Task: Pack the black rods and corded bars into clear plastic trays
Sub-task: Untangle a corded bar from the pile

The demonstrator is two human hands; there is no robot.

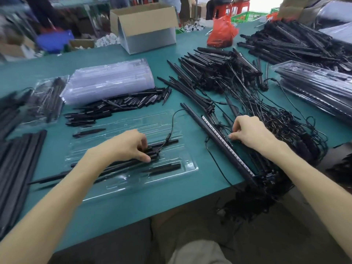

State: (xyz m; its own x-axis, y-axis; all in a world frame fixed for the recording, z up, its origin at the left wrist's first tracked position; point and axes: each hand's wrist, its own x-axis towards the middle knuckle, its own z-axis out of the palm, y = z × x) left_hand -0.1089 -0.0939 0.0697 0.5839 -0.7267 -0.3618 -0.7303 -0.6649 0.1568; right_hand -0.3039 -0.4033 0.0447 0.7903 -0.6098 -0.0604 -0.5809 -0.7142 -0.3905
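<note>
The head-worn camera is looking forward and down from above the near edge of the green table (114, 212), its wide lens bending the tabletop at the sides. It is sitting close over the left hand (131, 145) and the right hand (249, 130), both forearms entering from the bottom corners, and is taking in the cardboard box (146, 29) at the far edge

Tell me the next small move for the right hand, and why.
Probably lift the corded bar with the white strip off the pile and carry it to the clear tray. The right hand rests against that bar, while the left hand grips the black rods seated in the tray, and slots above them look bare.
</note>
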